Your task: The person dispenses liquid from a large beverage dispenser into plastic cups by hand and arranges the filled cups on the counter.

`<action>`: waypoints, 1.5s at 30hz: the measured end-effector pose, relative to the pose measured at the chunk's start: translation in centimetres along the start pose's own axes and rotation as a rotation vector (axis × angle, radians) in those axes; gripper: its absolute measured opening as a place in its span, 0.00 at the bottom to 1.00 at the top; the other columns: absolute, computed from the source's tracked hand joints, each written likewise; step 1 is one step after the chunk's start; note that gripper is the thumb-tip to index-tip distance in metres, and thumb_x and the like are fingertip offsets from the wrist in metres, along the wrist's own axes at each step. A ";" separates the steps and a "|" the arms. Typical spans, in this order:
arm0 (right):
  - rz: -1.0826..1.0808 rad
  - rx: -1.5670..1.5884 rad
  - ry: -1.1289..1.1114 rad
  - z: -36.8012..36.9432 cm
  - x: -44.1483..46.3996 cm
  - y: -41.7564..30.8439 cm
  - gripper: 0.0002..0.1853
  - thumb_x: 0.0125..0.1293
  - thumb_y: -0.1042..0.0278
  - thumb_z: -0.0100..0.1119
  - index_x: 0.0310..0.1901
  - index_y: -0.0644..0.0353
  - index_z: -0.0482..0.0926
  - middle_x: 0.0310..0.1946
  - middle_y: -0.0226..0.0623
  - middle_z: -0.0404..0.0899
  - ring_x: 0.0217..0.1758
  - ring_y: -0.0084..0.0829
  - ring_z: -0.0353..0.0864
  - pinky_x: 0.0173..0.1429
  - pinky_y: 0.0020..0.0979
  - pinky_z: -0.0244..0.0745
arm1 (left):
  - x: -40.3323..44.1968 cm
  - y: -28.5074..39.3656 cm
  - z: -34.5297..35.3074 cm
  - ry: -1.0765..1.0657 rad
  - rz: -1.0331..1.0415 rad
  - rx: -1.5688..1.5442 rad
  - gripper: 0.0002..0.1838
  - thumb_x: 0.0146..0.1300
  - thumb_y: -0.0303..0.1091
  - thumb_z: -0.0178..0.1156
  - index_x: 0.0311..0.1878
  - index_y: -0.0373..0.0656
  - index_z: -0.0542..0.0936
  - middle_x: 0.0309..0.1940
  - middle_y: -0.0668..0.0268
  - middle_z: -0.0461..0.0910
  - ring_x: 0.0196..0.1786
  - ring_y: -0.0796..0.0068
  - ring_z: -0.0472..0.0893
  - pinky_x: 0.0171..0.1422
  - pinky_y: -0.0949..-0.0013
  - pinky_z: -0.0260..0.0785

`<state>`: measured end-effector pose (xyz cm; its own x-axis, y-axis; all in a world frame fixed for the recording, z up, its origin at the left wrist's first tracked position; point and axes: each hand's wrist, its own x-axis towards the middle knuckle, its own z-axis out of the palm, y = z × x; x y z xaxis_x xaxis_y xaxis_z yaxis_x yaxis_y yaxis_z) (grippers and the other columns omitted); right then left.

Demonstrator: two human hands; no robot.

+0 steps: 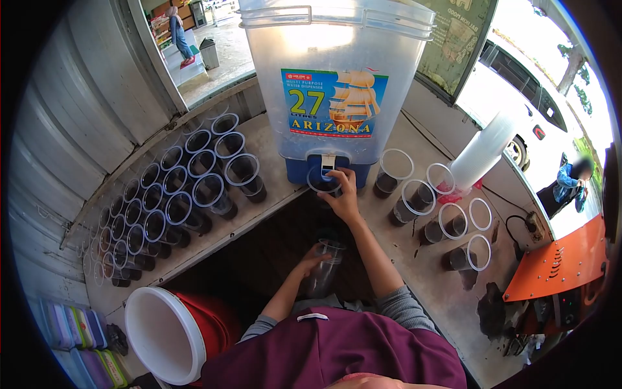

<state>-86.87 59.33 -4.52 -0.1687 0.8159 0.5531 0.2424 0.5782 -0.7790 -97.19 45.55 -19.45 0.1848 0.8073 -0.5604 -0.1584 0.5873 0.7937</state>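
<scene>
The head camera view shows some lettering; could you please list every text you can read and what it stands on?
"MULTI PURPOSE WATER DISPENSER": label on the dispenser.
"27 LITRES": same label.
"ARIZONA": same label.
Too small or blurred to read: the red logo and bottom strip there, and the green panel's lettering.

One head-worn camera looks forward and down, close above the desk (431,279). Its wide view faces the water dispenser (324,104)
</scene>
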 end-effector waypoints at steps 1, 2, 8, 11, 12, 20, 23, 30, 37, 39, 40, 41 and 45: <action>-0.006 -0.006 -0.004 0.0 0.0 0.0 0.30 0.34 0.75 0.72 0.44 0.51 0.73 0.47 0.44 0.63 0.53 0.45 0.65 0.55 0.39 0.64 | -0.3 0.3 0.1 0.000 0.001 0.004 0.42 0.46 0.41 0.69 0.63 0.46 0.58 0.54 0.55 0.70 0.56 0.63 0.71 0.59 0.63 0.63; -0.006 -0.008 -0.001 0.0 0.0 0.0 0.30 0.34 0.75 0.72 0.44 0.51 0.73 0.47 0.44 0.63 0.53 0.45 0.65 0.55 0.39 0.64 | -0.5 0.6 0.2 0.002 0.002 0.007 0.42 0.46 0.41 0.69 0.64 0.45 0.58 0.54 0.55 0.69 0.56 0.63 0.71 0.59 0.63 0.63; -0.013 -0.011 0.000 0.1 0.0 0.0 0.30 0.34 0.75 0.72 0.44 0.51 0.73 0.47 0.44 0.64 0.53 0.45 0.65 0.55 0.39 0.64 | -0.2 0.3 0.1 0.000 -0.005 0.012 0.42 0.47 0.41 0.68 0.64 0.45 0.58 0.54 0.54 0.69 0.56 0.64 0.71 0.60 0.65 0.62; -0.001 -0.002 0.002 0.1 -0.1 0.1 0.30 0.34 0.75 0.72 0.44 0.51 0.72 0.47 0.44 0.64 0.53 0.45 0.65 0.55 0.39 0.64 | -0.3 0.4 0.3 0.007 0.021 0.029 0.41 0.48 0.40 0.68 0.63 0.45 0.58 0.54 0.55 0.69 0.56 0.64 0.71 0.60 0.65 0.62; -0.002 -0.005 0.002 0.1 0.0 0.1 0.30 0.34 0.75 0.72 0.44 0.51 0.72 0.47 0.44 0.64 0.53 0.45 0.65 0.55 0.39 0.64 | -0.4 0.4 0.3 0.006 0.021 0.029 0.41 0.48 0.40 0.68 0.63 0.45 0.58 0.54 0.55 0.69 0.56 0.64 0.71 0.60 0.65 0.62; -0.006 -0.010 -0.001 0.1 0.0 0.1 0.30 0.34 0.75 0.72 0.44 0.51 0.72 0.47 0.45 0.64 0.54 0.45 0.65 0.55 0.40 0.64 | -0.2 0.0 -0.1 -0.014 0.019 0.024 0.40 0.48 0.39 0.68 0.63 0.46 0.59 0.55 0.56 0.69 0.56 0.65 0.71 0.60 0.64 0.63; -0.006 0.001 0.001 0.2 -0.1 0.2 0.30 0.34 0.75 0.72 0.44 0.51 0.72 0.46 0.44 0.64 0.54 0.46 0.64 0.55 0.40 0.64 | -0.5 0.5 0.3 0.006 0.043 0.103 0.40 0.47 0.39 0.69 0.63 0.45 0.59 0.54 0.56 0.70 0.56 0.65 0.71 0.58 0.64 0.64; -0.034 -0.074 -0.025 -0.6 0.5 -0.5 0.30 0.34 0.74 0.72 0.44 0.53 0.72 0.45 0.40 0.65 0.51 0.40 0.67 0.55 0.34 0.65 | 2.9 -0.9 -2.5 0.250 0.133 0.296 0.49 0.34 0.41 0.75 0.62 0.43 0.60 0.52 0.56 0.72 0.54 0.64 0.72 0.57 0.65 0.65; 0.266 -0.173 -0.079 -2.3 1.7 -3.1 0.36 0.35 0.71 0.72 0.51 0.45 0.66 0.43 0.47 0.65 0.47 0.50 0.71 0.52 0.41 0.68 | 6.1 4.1 -2.7 0.456 0.526 0.228 0.49 0.27 0.38 0.78 0.58 0.43 0.64 0.52 0.59 0.72 0.54 0.66 0.73 0.58 0.67 0.65; 0.297 -0.238 -0.115 -3.4 1.4 -4.2 0.38 0.33 0.70 0.73 0.51 0.47 0.66 0.41 0.45 0.66 0.45 0.45 0.72 0.50 0.39 0.69 | 6.8 5.5 -2.3 0.500 0.598 0.255 0.49 0.26 0.37 0.78 0.57 0.42 0.64 0.51 0.60 0.72 0.54 0.66 0.73 0.58 0.68 0.65; 0.328 -0.300 -0.156 -4.1 1.1 -4.9 0.39 0.31 0.70 0.74 0.52 0.49 0.67 0.39 0.43 0.68 0.43 0.41 0.73 0.48 0.37 0.69 | 7.2 6.1 -2.1 0.533 0.658 0.272 0.49 0.25 0.37 0.78 0.57 0.42 0.65 0.51 0.60 0.72 0.53 0.67 0.73 0.57 0.68 0.65; 0.329 -0.305 -0.152 -4.8 0.7 -5.5 0.39 0.31 0.70 0.74 0.52 0.49 0.67 0.39 0.43 0.68 0.43 0.41 0.73 0.48 0.37 0.69 | 7.7 6.6 -1.9 0.566 0.715 0.287 0.49 0.25 0.37 0.78 0.57 0.41 0.65 0.51 0.60 0.72 0.53 0.67 0.73 0.57 0.67 0.65; 0.340 -0.209 -0.280 -8.8 -2.1 -8.2 0.43 0.28 0.72 0.75 0.53 0.50 0.66 0.42 0.41 0.69 0.46 0.37 0.74 0.51 0.34 0.70 | 6.4 8.5 -0.3 0.581 0.742 0.211 0.48 0.25 0.36 0.78 0.56 0.40 0.65 0.50 0.60 0.72 0.53 0.66 0.73 0.57 0.67 0.65</action>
<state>-80.06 52.86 3.36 -0.2900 0.9445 0.1543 0.5104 0.2890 -0.8099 -97.69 55.73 -16.34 -0.4099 0.9047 0.1161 0.1469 -0.0602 0.9873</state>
